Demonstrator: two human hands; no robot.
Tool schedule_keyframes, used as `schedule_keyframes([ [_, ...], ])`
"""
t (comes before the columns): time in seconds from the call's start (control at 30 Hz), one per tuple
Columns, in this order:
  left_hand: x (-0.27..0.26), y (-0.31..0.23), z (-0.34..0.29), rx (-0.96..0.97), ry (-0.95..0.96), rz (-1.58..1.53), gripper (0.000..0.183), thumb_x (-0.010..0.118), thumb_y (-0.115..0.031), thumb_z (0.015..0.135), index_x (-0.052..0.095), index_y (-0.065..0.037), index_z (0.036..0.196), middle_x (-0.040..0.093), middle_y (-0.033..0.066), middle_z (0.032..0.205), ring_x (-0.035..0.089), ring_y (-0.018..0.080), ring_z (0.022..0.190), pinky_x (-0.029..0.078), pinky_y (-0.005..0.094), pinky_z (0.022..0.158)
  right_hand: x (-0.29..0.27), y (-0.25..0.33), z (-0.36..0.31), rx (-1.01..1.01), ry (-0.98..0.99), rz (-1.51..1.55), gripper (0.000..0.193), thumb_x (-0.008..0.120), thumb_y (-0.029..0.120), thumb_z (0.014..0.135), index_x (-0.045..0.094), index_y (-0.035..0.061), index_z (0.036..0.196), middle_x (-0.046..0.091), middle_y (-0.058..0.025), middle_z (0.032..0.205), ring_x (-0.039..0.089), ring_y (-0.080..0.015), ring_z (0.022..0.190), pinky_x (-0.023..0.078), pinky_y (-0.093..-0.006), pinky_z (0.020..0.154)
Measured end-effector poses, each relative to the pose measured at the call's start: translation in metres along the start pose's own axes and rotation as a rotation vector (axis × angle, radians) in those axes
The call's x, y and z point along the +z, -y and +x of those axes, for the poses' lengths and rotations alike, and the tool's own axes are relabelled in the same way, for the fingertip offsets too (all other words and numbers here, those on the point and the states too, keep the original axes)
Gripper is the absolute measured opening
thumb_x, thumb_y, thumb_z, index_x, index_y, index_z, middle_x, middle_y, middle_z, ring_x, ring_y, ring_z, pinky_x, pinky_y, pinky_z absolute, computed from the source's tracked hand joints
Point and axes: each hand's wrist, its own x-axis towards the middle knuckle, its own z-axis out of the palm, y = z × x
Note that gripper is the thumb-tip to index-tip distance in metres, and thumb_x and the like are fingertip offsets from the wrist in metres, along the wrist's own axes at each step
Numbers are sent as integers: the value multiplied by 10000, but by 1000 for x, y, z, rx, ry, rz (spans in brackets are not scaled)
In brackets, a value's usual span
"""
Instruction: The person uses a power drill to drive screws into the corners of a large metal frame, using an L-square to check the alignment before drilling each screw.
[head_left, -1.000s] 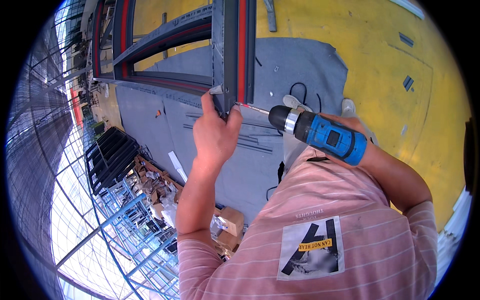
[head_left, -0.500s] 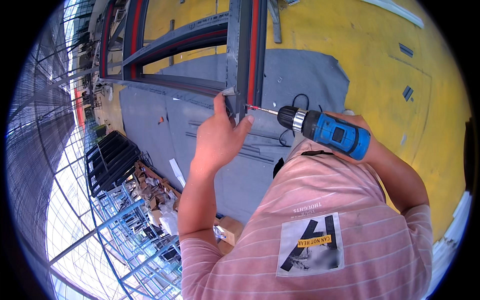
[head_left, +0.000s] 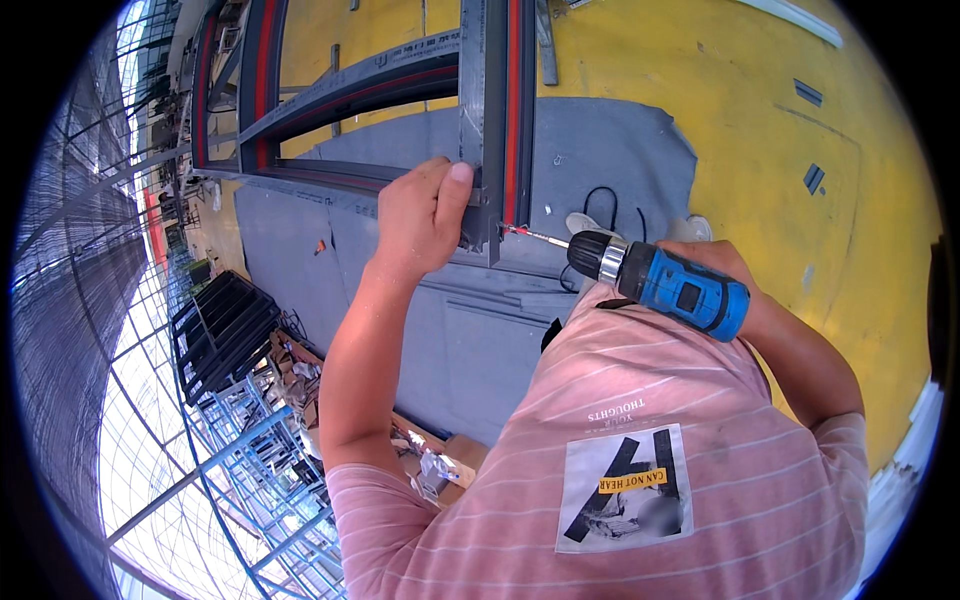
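A grey metal window-type frame point(head_left: 472, 120) with red strips stands in front of me at the upper left. My left hand point(head_left: 420, 215) is closed at its near corner, fingers curled over the bar and thumb on top. My right hand point(head_left: 715, 262) grips a blue and black cordless drill point(head_left: 690, 292), its handle mostly hidden behind the body. A long bit point(head_left: 540, 236) points left from the chuck, and its reddish tip meets the upright profile's end just right of my left hand.
Grey sheeting point(head_left: 620, 150) covers part of the yellow floor point(head_left: 760, 110), with long grey strips point(head_left: 500, 300) lying on it. Dark frames point(head_left: 225, 325) are stacked at the left, near blue racks point(head_left: 265, 435) and cardboard boxes point(head_left: 460, 462). A black cable point(head_left: 603, 192) curls by my shoes.
My left hand has gone from spread fingers to a closed grip at the frame's corner. The drill has shifted slightly down and right, its tip still at the profile.
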Motion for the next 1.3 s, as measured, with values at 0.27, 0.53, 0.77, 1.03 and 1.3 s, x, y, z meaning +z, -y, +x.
schedule_keyframes([
  [0.27, 2, -12, 7, -121, -43, -34, 508, 455, -347, 1054, 594, 9, 720, 569, 194, 680, 558, 434, 666, 435, 448, 612, 2, -12, -4, 76, 68, -275, 425, 775, 206, 762, 671, 121, 1164, 704, -109, 879, 705, -289, 785, 543, -353, 710],
  [0.53, 8, -21, 10, -357, -77, -28, 479, 465, -341, 1052, 626, 15, 774, 595, 202, 712, 582, 434, 701, 453, 426, 629, 5, -24, -11, -112, 36, -234, 537, 775, 158, 732, 642, 60, 1243, 707, -119, 888, 706, -287, 769, 546, -353, 703],
  [0.77, 10, -20, 10, -310, -89, -83, 446, 499, -286, 1046, 604, 27, 746, 575, 188, 685, 560, 419, 655, 445, 423, 604, 0, -10, -4, -76, 64, -232, 535, 758, 155, 722, 647, 38, 1232, 706, -128, 870, 704, -295, 741, 543, -361, 679],
  [1.03, 10, -21, 10, -277, -91, -51, 437, 508, -266, 1041, 600, 29, 732, 561, 177, 671, 568, 403, 644, 445, 429, 600, 3, -18, -2, -198, -11, -216, 494, 740, 161, 729, 656, 21, 1195, 696, -131, 824, 703, -298, 716, 540, -364, 652],
  [1.3, 13, -20, 9, -257, -105, -71, 431, 507, -262, 1043, 608, 31, 744, 575, 176, 686, 584, 397, 659, 452, 428, 611, 4, -19, 1, -245, -16, -277, 463, 727, 151, 730, 662, 27, 1172, 681, -115, 789, 686, -279, 678, 532, -366, 633],
])
